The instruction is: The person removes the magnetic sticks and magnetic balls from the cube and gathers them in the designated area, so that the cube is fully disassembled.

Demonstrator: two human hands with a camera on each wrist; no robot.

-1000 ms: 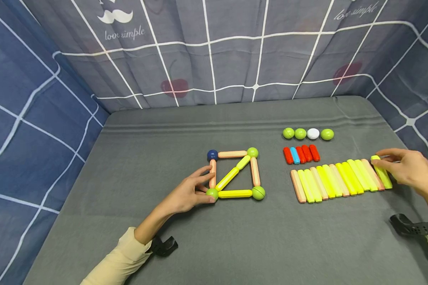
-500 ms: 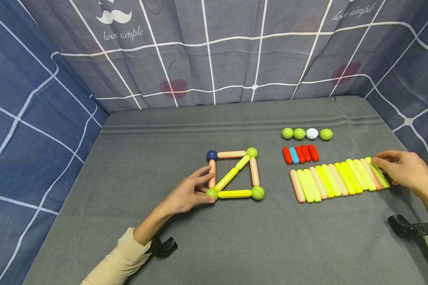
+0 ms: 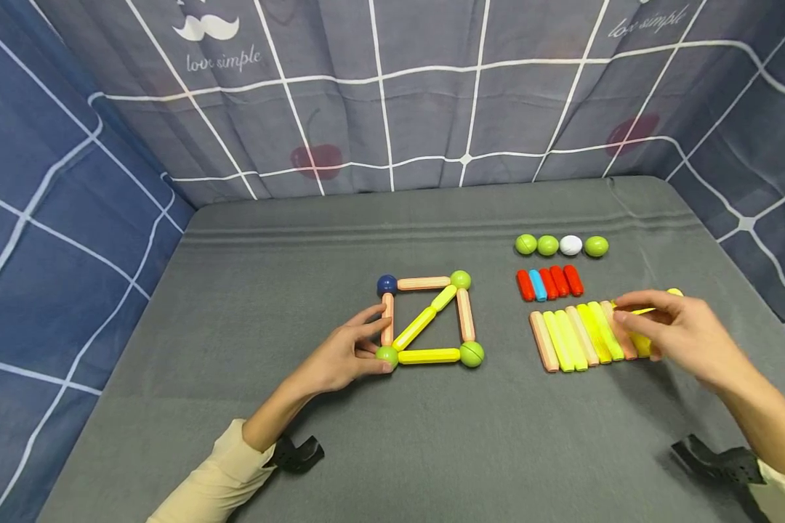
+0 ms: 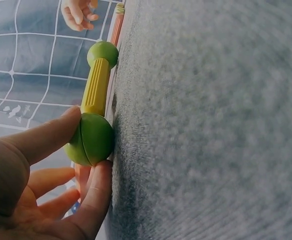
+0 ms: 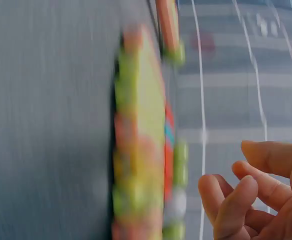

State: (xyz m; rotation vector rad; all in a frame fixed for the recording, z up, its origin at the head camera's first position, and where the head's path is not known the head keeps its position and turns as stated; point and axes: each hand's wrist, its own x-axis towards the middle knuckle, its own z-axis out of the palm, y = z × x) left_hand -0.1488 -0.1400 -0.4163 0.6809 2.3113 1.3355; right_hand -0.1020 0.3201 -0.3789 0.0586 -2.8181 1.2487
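Note:
My left hand [image 3: 341, 357] pinches a green ball [image 4: 97, 139] between thumb and fingers, at the near-left corner of a square frame lying on the cloth. From that ball run a yellow stick [image 3: 429, 356], a diagonal of two yellow rods [image 3: 415, 328] and a pinkish stick [image 3: 388, 330]. The other corners are a dark blue ball [image 3: 387, 284], a green ball [image 3: 460, 280] and another green ball [image 3: 472, 354]. My right hand [image 3: 683, 330] hovers over the row of yellow and pinkish sticks [image 3: 568, 340], fingers loosely bent, nothing in them; it hides the row's right part.
Behind the stick row lie several short red rods [image 3: 526, 285] and one blue rod [image 3: 538, 285]. Farther back, green balls [image 3: 547, 245] and a white ball [image 3: 570, 245] stand in a line. Patterned curtains [image 3: 425, 109] bound the grey cloth-covered table [image 3: 268, 254] at the back and sides.
My right hand has let go of the yellow stick at the row's right end, after shifting it against the row, and moved left over the sticks. The left hand stays on the green ball.

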